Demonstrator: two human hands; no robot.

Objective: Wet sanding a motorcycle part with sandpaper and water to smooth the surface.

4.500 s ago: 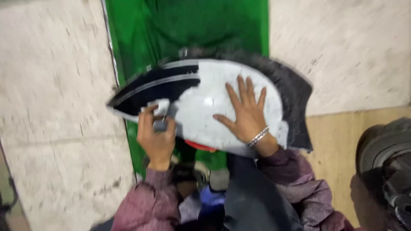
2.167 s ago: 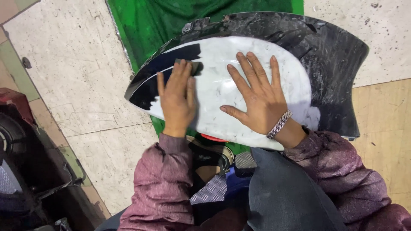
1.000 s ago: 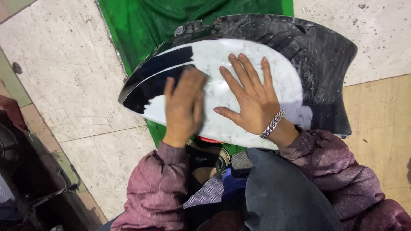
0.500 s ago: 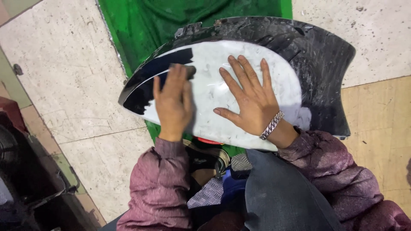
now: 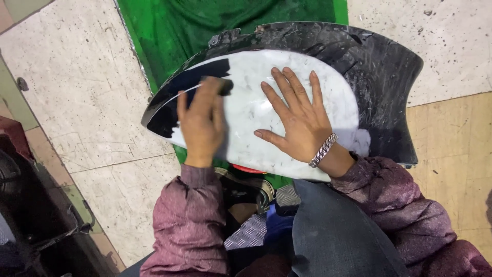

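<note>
Your left hand (image 5: 201, 120) presses a dark sanding pad (image 5: 221, 86) flat on the white-and-black panel (image 5: 266, 113) lying over the green cloth (image 5: 205, 25), your right hand (image 5: 297, 115) spread open, holding nothing — likely mid-sanding, so even pressure matters next.

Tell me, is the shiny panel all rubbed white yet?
Mostly. The curved panel is chalky white across its middle and right side. The left hand presses a small dark pad at the edge of the white; the right hand lies flat on it. The glossy black tip remains.
</note>
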